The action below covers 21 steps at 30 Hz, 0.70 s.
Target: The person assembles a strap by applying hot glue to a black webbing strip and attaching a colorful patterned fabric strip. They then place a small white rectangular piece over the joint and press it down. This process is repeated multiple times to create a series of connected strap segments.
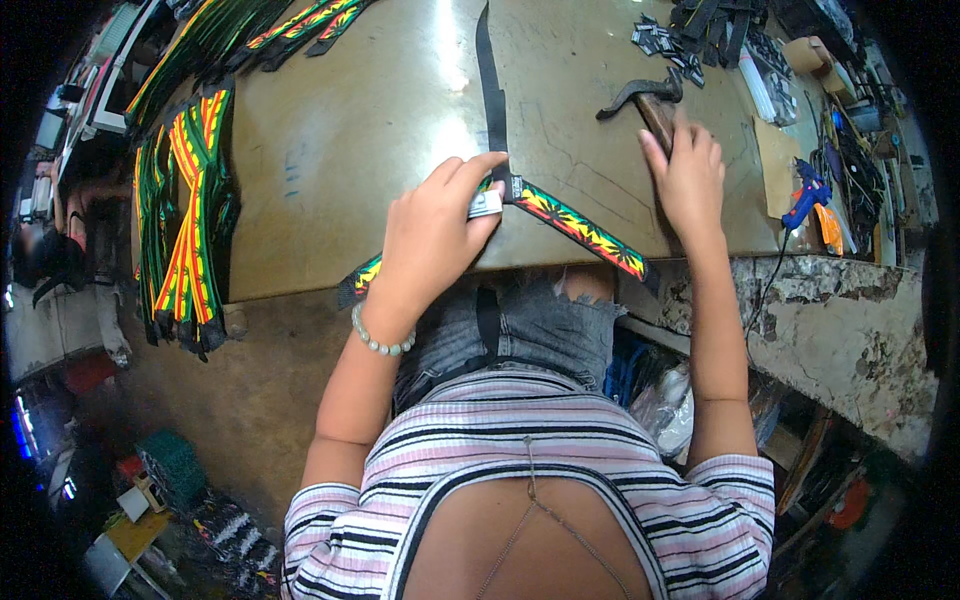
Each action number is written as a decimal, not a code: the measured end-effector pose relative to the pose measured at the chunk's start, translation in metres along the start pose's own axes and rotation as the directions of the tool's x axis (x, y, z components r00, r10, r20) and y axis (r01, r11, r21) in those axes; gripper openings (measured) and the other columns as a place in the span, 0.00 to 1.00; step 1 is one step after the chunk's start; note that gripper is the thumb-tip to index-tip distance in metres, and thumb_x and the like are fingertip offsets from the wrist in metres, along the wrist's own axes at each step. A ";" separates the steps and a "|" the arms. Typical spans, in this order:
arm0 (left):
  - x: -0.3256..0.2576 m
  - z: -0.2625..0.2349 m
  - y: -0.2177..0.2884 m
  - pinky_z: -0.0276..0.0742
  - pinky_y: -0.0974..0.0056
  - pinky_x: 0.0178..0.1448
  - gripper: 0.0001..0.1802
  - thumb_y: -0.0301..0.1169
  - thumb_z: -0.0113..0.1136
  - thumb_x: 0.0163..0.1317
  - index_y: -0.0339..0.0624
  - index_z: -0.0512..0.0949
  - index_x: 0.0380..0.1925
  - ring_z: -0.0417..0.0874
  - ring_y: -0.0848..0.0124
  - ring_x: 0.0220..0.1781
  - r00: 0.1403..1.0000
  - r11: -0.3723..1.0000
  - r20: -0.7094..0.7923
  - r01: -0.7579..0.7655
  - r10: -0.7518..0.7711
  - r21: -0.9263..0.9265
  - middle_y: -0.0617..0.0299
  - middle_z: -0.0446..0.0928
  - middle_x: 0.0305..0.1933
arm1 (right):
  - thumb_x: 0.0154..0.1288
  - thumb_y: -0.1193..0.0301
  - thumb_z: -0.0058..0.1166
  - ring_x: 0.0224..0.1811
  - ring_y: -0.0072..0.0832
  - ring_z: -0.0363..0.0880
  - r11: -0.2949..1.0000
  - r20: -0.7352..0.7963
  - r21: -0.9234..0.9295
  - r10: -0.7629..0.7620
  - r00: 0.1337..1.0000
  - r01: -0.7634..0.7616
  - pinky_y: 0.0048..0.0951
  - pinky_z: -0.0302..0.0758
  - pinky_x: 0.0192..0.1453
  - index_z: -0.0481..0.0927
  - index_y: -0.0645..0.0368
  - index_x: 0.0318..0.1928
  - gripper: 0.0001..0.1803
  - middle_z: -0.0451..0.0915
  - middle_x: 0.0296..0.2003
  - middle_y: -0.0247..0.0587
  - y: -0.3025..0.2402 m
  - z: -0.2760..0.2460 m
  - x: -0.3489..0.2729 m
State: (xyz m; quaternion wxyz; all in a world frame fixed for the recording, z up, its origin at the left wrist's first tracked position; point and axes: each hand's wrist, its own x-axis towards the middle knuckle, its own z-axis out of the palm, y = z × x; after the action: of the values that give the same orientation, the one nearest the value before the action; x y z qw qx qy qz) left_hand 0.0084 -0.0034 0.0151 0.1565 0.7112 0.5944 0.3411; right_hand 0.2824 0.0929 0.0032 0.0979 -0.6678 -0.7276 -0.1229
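Note:
My left hand (435,220) is closed around the joint of a Y-shaped strap at the table's near edge. One arm of this strap (580,228), black with a red, yellow and green leaf pattern, slants down to the right. Its plain black tail (490,90) runs away from me across the table. A small whitish piece (485,203), perhaps a tag or clip, shows beside my left fingers; the fingertips' exact hold is partly hidden. To the right, my right hand (688,185) wraps the wooden handle of a hammer (657,110), whose dark metal head lies farther away on the tabletop.
Bundles of patterned straps (195,220) hang over the table's left edge, with more straps (305,30) at the far left. Small metal clips (665,45) are heaped at the far right. A blue glue gun (805,195) with a cable lies at the right edge of the table (350,150).

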 end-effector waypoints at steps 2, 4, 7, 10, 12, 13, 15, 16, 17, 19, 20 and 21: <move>-0.008 -0.003 -0.003 0.77 0.55 0.36 0.12 0.29 0.65 0.59 0.47 0.82 0.45 0.81 0.54 0.32 0.994 0.999 -0.102 0.030 -0.033 -0.029 0.55 0.78 0.33 | 0.72 0.51 0.51 0.48 0.52 0.79 0.988 0.097 0.153 0.022 0.995 -0.036 0.47 0.75 0.53 0.76 0.66 0.53 0.27 0.78 0.47 0.58 0.001 -0.021 0.006; -0.020 -0.008 -0.008 0.77 0.54 0.36 0.14 0.26 0.65 0.56 0.47 0.82 0.44 0.82 0.53 0.34 0.989 0.994 -0.104 0.104 -0.105 -0.016 0.56 0.79 0.35 | 0.75 0.52 0.48 0.32 0.50 0.80 0.881 0.170 0.437 0.119 0.978 -0.183 0.45 0.76 0.40 0.76 0.68 0.40 0.26 0.79 0.30 0.58 -0.012 -0.044 0.002; -0.034 -0.007 -0.015 0.77 0.54 0.36 0.13 0.26 0.65 0.56 0.46 0.82 0.43 0.82 0.53 0.33 0.991 0.992 -0.058 0.124 -0.124 0.012 0.56 0.79 0.34 | 0.80 0.53 0.40 0.19 0.25 0.69 0.569 0.252 0.794 0.012 0.968 -0.214 0.29 0.68 0.24 0.73 0.67 0.40 0.25 0.72 0.21 0.37 -0.049 -0.072 -0.046; -0.037 -0.003 -0.018 0.77 0.54 0.36 0.14 0.27 0.66 0.54 0.46 0.82 0.42 0.82 0.54 0.32 0.991 0.993 -0.071 0.113 -0.110 0.035 0.56 0.78 0.33 | 0.75 0.62 0.50 0.29 0.60 0.81 0.750 0.326 0.660 -0.352 0.877 0.055 0.54 0.76 0.31 0.70 0.66 0.40 0.16 0.78 0.25 0.65 -0.083 -0.064 -0.072; -0.035 -0.002 -0.019 0.77 0.54 0.36 0.14 0.27 0.66 0.54 0.46 0.82 0.42 0.82 0.54 0.32 0.992 0.995 -0.085 0.095 -0.092 0.038 0.56 0.77 0.33 | 0.74 0.60 0.51 0.30 0.63 0.80 0.755 0.235 0.653 -0.275 0.932 0.058 0.57 0.75 0.30 0.70 0.65 0.40 0.18 0.79 0.27 0.65 -0.088 -0.062 -0.079; -0.036 -0.003 -0.019 0.77 0.54 0.36 0.13 0.27 0.65 0.55 0.46 0.81 0.42 0.82 0.54 0.32 0.993 0.995 -0.079 0.089 -0.086 0.042 0.56 0.77 0.33 | 0.74 0.60 0.51 0.30 0.62 0.80 0.738 0.173 0.673 -0.223 0.959 0.050 0.56 0.75 0.29 0.70 0.65 0.41 0.18 0.79 0.27 0.64 -0.089 -0.062 -0.079; -0.034 -0.005 -0.018 0.77 0.55 0.36 0.11 0.29 0.65 0.58 0.45 0.82 0.42 0.82 0.54 0.32 0.994 0.995 -0.080 0.077 -0.072 0.059 0.55 0.78 0.33 | 0.75 0.58 0.49 0.30 0.63 0.80 0.638 -0.027 0.757 -0.187 0.982 0.142 0.57 0.76 0.32 0.71 0.64 0.41 0.19 0.80 0.28 0.65 -0.091 -0.066 -0.077; -0.034 -0.006 -0.017 0.77 0.56 0.36 0.10 0.31 0.65 0.60 0.45 0.82 0.42 0.82 0.54 0.32 0.995 0.995 -0.072 0.079 -0.075 0.065 0.54 0.79 0.32 | 0.76 0.55 0.47 0.30 0.64 0.80 0.547 0.008 0.831 -0.189 0.982 0.098 0.58 0.76 0.34 0.72 0.63 0.41 0.20 0.80 0.30 0.67 -0.092 -0.068 -0.076; -0.035 -0.006 -0.015 0.77 0.56 0.35 0.09 0.33 0.65 0.63 0.45 0.82 0.41 0.82 0.53 0.32 0.995 0.994 -0.061 0.082 -0.078 0.066 0.53 0.79 0.32 | 0.76 0.54 0.47 0.31 0.64 0.80 0.647 0.143 0.761 -0.223 0.964 0.037 0.59 0.76 0.34 0.72 0.62 0.40 0.21 0.80 0.30 0.67 -0.092 -0.069 -0.074; -0.034 -0.005 -0.013 0.77 0.56 0.34 0.11 0.36 0.66 0.62 0.44 0.81 0.41 0.82 0.54 0.32 0.995 0.993 -0.052 0.088 -0.084 0.084 0.54 0.79 0.33 | 0.76 0.53 0.46 0.32 0.64 0.80 0.797 0.375 0.603 -0.266 0.888 -0.016 0.59 0.75 0.36 0.73 0.62 0.39 0.22 0.80 0.31 0.67 -0.089 -0.064 -0.068; -0.032 -0.004 -0.011 0.77 0.55 0.34 0.12 0.36 0.66 0.62 0.43 0.81 0.41 0.82 0.54 0.31 0.996 0.992 -0.057 0.079 -0.074 0.103 0.54 0.79 0.33 | 0.76 0.52 0.45 0.34 0.63 0.80 0.823 0.361 0.567 -0.210 0.909 -0.034 0.58 0.76 0.38 0.73 0.62 0.37 0.23 0.81 0.31 0.65 -0.083 -0.058 -0.062; -0.031 -0.004 -0.010 0.78 0.55 0.34 0.12 0.37 0.66 0.62 0.43 0.81 0.41 0.82 0.54 0.31 0.996 0.990 -0.071 0.070 -0.062 0.120 0.54 0.79 0.33 | 0.76 0.51 0.45 0.36 0.63 0.80 0.802 0.257 0.598 -0.201 0.945 0.009 0.58 0.76 0.40 0.74 0.62 0.36 0.24 0.81 0.32 0.64 -0.074 -0.054 -0.057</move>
State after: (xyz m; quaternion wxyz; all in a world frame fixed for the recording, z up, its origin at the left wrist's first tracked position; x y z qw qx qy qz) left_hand -0.0039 -0.0318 0.0026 0.1037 0.6874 0.6425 0.3225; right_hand 0.2127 0.0168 0.0332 0.1785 -0.5732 -0.7720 0.2088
